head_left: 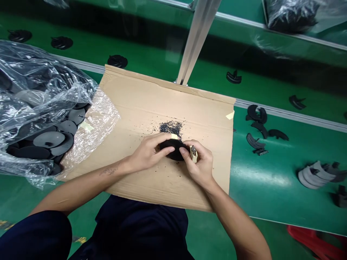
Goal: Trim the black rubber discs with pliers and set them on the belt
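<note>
A round black disc point(175, 153) is held over the cardboard sheet point(151, 95) between my two hands. My left hand point(148, 151) grips its left side, thumb on top, with yellow tape around a finger at the far edge. On the right side, the thumb and fingertips of my right hand point(200, 162) pinch the disc's edge. A small tool with a pale yellow handle point(193, 154) also sits in my right hand, its lower part hidden by the palm. Just beyond the disc lies a pile of small black bits point(171, 127), with more bits scattered around.
A clear plastic bag point(48, 94) of grey and black discs point(49, 139) lies at the left. On the green table at right are black curved pieces point(259, 129) and stacked grey rings point(314, 176). A metal post point(195, 41) rises behind the cardboard.
</note>
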Motion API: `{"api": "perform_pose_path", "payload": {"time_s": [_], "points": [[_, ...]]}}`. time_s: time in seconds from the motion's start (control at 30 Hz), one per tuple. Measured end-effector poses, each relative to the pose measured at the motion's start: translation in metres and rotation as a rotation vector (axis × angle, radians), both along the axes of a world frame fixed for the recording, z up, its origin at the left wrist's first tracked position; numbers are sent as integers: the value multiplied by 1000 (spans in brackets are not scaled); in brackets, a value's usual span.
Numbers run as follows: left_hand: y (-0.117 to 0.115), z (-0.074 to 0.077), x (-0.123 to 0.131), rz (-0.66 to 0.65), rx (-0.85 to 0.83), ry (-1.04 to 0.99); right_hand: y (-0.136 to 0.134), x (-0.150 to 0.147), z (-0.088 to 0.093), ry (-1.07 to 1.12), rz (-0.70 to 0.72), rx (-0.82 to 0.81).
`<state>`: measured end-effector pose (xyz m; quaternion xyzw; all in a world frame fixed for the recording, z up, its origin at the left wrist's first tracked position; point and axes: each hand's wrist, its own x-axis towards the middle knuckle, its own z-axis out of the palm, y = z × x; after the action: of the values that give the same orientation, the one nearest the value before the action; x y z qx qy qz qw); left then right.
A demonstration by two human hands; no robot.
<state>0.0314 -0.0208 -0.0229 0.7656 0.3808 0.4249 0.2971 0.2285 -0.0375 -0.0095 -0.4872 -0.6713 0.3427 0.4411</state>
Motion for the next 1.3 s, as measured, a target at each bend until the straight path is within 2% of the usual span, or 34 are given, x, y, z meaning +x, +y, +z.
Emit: {"api": "perform_pose_path", "payload": {"time_s": [0.23,0.37,0.5,0.67,0.8,1.03,1.17,1.3], "points": [[0,1,-5,-79,127,33,6,9,4,-97,123,93],[0,0,-4,-42,119,22,7,10,6,-88,156,136],[1,4,-5,-22,47,-88,6,10,7,-21,148,201],[4,4,-6,-72,156,-143,3,8,4,6,152,220],[6,4,-7,-80,259,-161,3,6,2,6,165,218],[4,9,-9,-59,205,-142,2,6,2,8,182,241],[4,9,-8,-77,213,-152,2,6,2,-31,161,239],[2,12,-9,-70,234,-137,4,7,0,-17,204,270]]}}
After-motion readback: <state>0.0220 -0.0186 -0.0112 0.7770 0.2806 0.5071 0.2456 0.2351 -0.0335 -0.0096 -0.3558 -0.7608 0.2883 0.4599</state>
